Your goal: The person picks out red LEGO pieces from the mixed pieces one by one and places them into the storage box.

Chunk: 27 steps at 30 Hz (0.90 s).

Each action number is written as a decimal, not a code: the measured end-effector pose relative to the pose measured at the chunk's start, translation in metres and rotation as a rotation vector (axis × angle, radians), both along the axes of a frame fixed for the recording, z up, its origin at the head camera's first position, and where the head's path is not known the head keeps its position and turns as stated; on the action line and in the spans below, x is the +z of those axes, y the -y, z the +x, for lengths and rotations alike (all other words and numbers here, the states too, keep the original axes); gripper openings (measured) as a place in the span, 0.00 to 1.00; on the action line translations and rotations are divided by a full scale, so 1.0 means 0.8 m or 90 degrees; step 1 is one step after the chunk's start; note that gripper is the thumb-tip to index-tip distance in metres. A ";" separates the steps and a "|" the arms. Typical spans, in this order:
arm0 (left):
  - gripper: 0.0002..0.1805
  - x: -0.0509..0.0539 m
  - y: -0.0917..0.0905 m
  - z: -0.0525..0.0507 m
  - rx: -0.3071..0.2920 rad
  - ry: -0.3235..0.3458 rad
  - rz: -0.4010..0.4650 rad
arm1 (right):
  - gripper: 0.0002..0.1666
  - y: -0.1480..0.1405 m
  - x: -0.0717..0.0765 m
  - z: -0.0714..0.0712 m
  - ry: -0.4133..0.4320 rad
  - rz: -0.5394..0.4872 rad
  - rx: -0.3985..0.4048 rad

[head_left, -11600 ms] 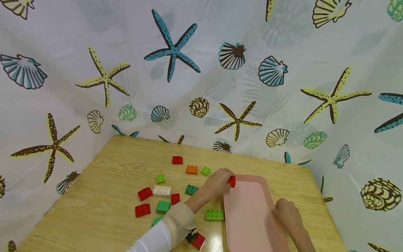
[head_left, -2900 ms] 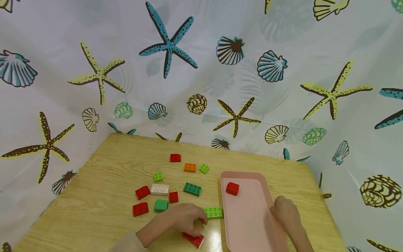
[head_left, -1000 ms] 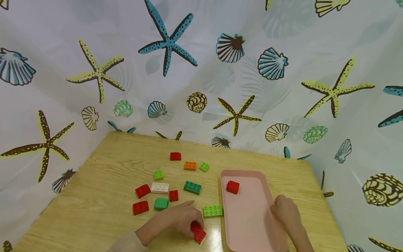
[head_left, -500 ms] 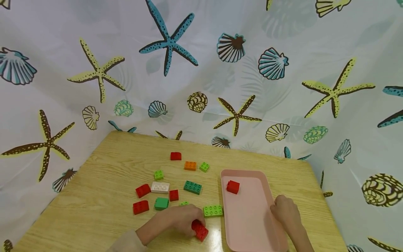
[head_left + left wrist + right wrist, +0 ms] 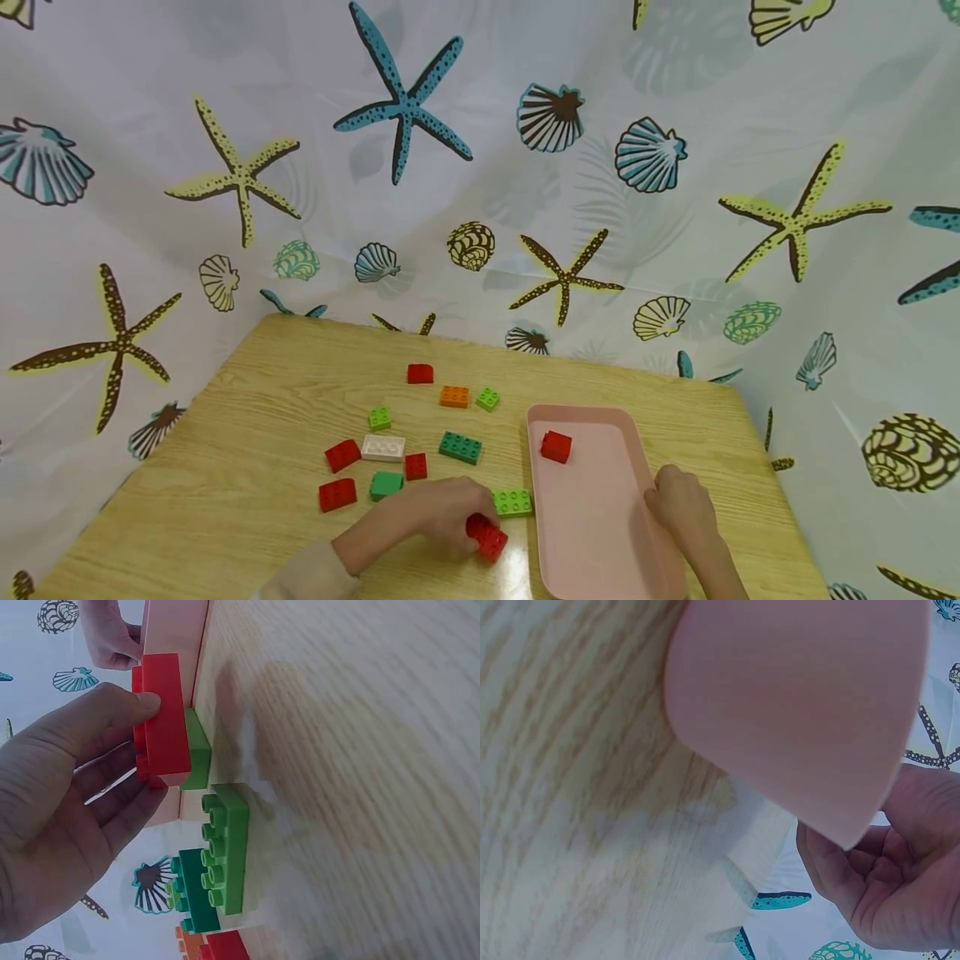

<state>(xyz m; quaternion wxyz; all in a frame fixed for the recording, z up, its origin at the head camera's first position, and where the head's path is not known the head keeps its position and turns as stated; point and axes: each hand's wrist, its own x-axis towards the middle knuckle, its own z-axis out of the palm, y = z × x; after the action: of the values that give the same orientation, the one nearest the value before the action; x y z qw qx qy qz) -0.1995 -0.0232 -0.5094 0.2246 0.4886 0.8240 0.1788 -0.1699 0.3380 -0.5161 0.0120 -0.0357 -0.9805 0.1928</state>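
Note:
In the head view my left hand (image 5: 453, 512) pinches a red brick (image 5: 491, 540) between thumb and fingers, left of the pink tray (image 5: 592, 517). The left wrist view shows the same red brick (image 5: 166, 720) in the left hand (image 5: 67, 765), with light green bricks just beyond it. My right hand (image 5: 681, 504) grips the tray's right rim; in the right wrist view the right hand (image 5: 892, 862) has its fingers curled at the tray edge (image 5: 802, 720). One red brick (image 5: 556, 447) lies inside the tray near its far left corner.
A light green brick (image 5: 513, 502) lies against the tray's left side. Further left are a dark green brick (image 5: 460, 447), a white brick (image 5: 383, 448), an orange brick (image 5: 454, 396) and several red and green ones. A patterned cloth (image 5: 480, 167) hangs behind the table.
The left hand took hold of the red brick near the table's front and has moved slightly right with it. The other red brick, earlier in the left hand, lies in the tray. The right hand stays put.

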 end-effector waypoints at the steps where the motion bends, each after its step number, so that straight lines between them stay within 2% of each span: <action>1: 0.16 0.001 -0.002 -0.001 -0.002 -0.004 0.002 | 0.23 0.000 0.000 0.000 0.000 0.000 -0.001; 5: 0.15 0.006 -0.008 -0.003 0.007 -0.016 0.008 | 0.22 -0.003 -0.003 -0.002 0.001 0.004 -0.004; 12: 0.16 0.015 -0.015 -0.006 0.019 -0.073 0.016 | 0.21 -0.004 -0.003 -0.003 0.016 0.001 -0.013; 24: 0.15 0.016 -0.036 -0.015 0.020 -0.150 0.052 | 0.22 -0.002 -0.003 -0.002 0.005 0.004 -0.001; 27: 0.15 0.018 -0.044 -0.017 0.024 -0.158 0.054 | 0.23 -0.001 -0.003 -0.002 0.007 0.007 0.000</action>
<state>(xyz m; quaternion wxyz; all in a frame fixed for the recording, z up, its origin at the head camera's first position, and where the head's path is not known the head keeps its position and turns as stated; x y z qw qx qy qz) -0.2133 0.0118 -0.4949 0.0967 0.5002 0.8463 0.1557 -0.1717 0.3389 -0.5182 0.0068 -0.0368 -0.9815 0.1875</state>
